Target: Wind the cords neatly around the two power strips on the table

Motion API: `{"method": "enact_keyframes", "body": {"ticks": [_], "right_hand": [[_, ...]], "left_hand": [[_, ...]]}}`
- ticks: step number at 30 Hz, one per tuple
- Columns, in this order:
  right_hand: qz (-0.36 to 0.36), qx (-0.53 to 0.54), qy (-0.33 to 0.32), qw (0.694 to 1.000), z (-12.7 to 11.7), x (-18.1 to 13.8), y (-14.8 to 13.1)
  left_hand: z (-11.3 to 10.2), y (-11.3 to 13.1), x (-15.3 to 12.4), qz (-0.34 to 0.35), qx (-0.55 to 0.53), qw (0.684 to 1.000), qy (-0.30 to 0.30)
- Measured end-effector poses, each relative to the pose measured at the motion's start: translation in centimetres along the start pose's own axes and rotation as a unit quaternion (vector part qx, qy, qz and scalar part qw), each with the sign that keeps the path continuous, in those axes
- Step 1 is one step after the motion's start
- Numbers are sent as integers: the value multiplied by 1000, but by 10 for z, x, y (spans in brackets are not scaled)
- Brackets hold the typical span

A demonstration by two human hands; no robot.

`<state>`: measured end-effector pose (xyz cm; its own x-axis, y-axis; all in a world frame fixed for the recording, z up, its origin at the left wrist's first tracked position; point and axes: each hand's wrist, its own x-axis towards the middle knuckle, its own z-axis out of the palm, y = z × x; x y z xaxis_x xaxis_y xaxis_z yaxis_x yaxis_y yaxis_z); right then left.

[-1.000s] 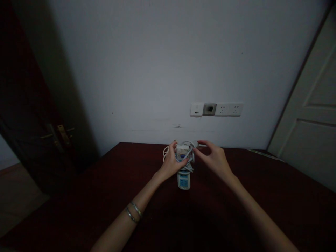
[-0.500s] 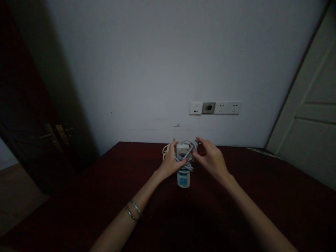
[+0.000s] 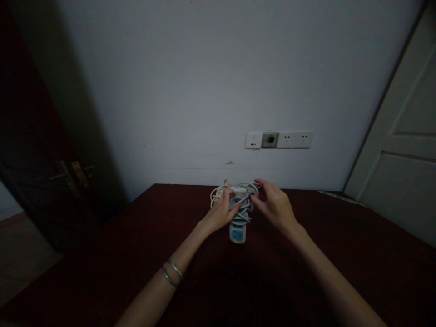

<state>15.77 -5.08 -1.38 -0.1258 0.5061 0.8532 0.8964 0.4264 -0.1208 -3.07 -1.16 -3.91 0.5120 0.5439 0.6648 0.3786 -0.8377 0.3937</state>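
A white power strip with blue socket faces lies lengthwise on the dark red table, pointing away from me. Its grey cord is wound around it in loose loops. My left hand grips the strip from the left, with the thumb across the cord. On the right, my right hand is closed with thumb and fingertips around the grey cord's far end; the fingers partly hide what looks like the plug. A cream cord with a second cream-coloured strip shows behind my left hand, mostly covered.
The dark red tabletop reaches to a pale wall. Wall sockets and a grey-framed plate sit above it. A dark door with a brass handle is at left, a white door at right. A thin strip lies far right.
The fingers of my left hand have shifted slightly right and down over the strip. The cord end in my right hand has turned a little; both arms are nearly still.
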Motion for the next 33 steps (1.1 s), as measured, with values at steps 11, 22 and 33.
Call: {"method": "enact_keyframes", "body": {"ticks": [11,22,33], "right_hand": [[34,45,9,998,-1,-1,-15],[42,92,-1,995,-2,2,-12],[62,154,-9,986,-2,4,-4]], "left_hand": [[11,23,10,34,100,990,97],[7,19,11,41,68,992,94],[2,17,13,21,-18,995,92]]}}
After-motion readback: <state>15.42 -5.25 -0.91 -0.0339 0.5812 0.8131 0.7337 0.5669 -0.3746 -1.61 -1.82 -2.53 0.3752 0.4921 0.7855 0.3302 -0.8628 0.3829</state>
